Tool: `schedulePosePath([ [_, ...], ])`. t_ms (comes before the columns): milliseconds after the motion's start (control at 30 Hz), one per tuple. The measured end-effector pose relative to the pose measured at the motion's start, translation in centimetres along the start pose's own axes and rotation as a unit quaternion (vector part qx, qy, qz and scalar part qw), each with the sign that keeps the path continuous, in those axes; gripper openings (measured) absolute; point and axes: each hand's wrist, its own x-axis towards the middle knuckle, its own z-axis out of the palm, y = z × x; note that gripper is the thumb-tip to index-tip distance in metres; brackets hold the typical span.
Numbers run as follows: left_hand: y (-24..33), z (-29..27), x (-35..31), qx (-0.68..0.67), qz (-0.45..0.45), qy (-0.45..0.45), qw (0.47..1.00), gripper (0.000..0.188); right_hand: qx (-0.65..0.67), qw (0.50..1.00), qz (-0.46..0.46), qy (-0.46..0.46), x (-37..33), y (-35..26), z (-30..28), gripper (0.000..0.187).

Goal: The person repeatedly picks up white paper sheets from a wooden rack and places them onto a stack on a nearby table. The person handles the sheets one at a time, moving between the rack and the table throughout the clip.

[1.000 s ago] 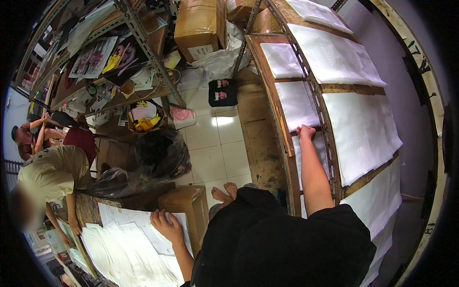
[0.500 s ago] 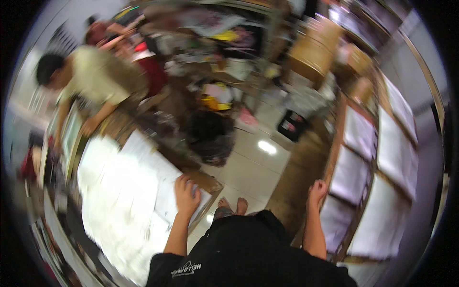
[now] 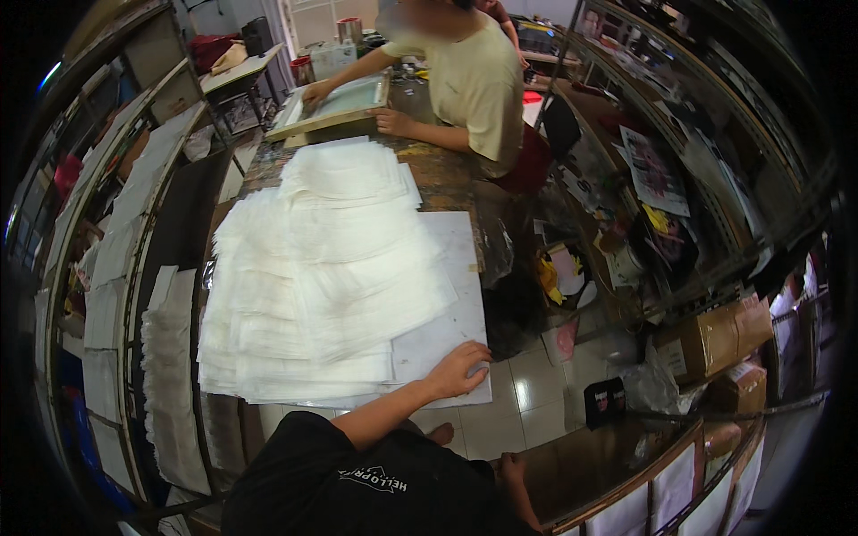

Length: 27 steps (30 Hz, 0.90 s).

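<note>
My left hand (image 3: 458, 369) rests on the near right corner of a pale flat board (image 3: 429, 357), its fingers spread toward the edge. It holds nothing. Beside it, on the same board, lies a broad spread of thin white sheets (image 3: 313, 268) in overlapping layers. Low in the picture, my right hand (image 3: 513, 468) is beside the left end of a brown wooden surface, its fingers curled in and nothing visible in them. Whether it touches that surface I cannot tell.
Across the table, a person (image 3: 474, 89) in a pale yellow shirt has both hands at a wooden frame (image 3: 331, 107). Racks of sheets (image 3: 116, 250) stand at the left, a metal shelf (image 3: 697, 134) at the right. Cardboard boxes (image 3: 715, 335) and a black bag (image 3: 605, 404) are at lower right.
My view has swung left, so the table with the white sheets now lies in the middle and the right-hand rack at the lower right. My left hand stays on the board.
</note>
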Motion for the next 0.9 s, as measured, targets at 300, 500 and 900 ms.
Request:
schedulePosePath([
  [300,2.4,-9.8,-3.3,-0.007,-0.101,-0.062,0.993,0.026,-0.019,0.998,0.044,0.032,0.0,3.5,2.5,0.032],
  [500,2.3,-15.4,-6.8,0.024,-0.125,-0.072,0.989,0.027,-0.096,0.994,0.043,-0.021,-2.2,-0.6,8.3,0.035],
  [900,3.0,-21.6,-7.9,0.006,-0.106,-0.022,0.994,0.022,-0.143,0.981,-0.088,0.101,3.0,5.8,16.9,0.037],
])
